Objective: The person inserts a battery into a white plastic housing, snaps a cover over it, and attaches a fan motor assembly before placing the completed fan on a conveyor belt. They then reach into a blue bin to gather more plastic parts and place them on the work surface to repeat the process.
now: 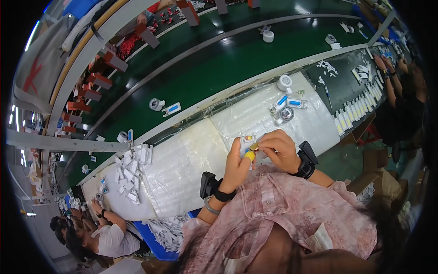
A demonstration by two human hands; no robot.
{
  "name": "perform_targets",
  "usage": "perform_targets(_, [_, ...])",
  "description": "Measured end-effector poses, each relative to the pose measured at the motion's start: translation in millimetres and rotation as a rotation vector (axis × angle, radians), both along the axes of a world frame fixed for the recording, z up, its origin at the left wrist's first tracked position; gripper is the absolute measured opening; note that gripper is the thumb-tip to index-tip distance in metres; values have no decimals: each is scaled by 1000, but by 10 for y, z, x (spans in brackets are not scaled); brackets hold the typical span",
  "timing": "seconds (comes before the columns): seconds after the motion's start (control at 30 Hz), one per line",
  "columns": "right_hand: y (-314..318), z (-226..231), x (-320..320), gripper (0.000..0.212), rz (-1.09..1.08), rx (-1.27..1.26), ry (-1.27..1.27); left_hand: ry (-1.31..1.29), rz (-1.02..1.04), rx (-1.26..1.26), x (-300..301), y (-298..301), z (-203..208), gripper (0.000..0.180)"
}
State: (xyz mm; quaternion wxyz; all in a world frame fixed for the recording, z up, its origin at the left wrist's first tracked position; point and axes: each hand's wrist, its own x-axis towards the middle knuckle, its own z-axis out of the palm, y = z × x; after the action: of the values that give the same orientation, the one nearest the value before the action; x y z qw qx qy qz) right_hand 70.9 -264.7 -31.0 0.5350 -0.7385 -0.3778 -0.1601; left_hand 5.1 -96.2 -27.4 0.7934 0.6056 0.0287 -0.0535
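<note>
Close to my body, over the near edge of the wrapped bench, my two hands meet at a small white plastic part with a yellow-orange piece in it. My left hand is closed around this part; a yellow band wraps one of its fingers. Fingers of my right hand pinch at a small yellowish piece beside it. The fingertips hide much of both. Farther off on the bench lie a round white lamp-like head, a white housing with a blue cell and a silvery round head.
A green conveyor belt beyond the bench carries round white units. White plastic pieces are heaped at left, above a blue bin of similar parts. At right stand a row of white-and-yellow parts and a screwdriver. Co-workers sit both sides.
</note>
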Motion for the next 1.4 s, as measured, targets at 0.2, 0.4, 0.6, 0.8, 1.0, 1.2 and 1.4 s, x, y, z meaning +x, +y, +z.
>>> perform_targets(0.2, [13, -1, 18, 19, -10, 9, -18, -11, -13, 75, -7, -22, 1, 37])
perform_targets(0.4, [-2, 12, 22, 21, 2, -23, -33, -22, -7, 126, -3, -39, 34, 37])
perform_targets(0.6, [22, -28, 23, 20, -29, -13, -26, -87, -2, 212, -5, -32, -40, 37])
perform_targets(0.8, [59, -1, -8, 20, -48, -6, -27, -154, 16, 152, -27, -30, -70, 35])
perform_targets(1.0, [69, 50, 0, 20, -51, -41, -44, -200, 35, 210, -33, -57, -109, 30])
perform_targets(1.2, [75, 96, 11, 20, -43, -67, -70, -194, 84, 268, -19, -87, -40, 24])
perform_targets(1.4, [91, 112, 17, 20, -17, -78, -80, -207, 141, 320, -24, -76, -101, 21])
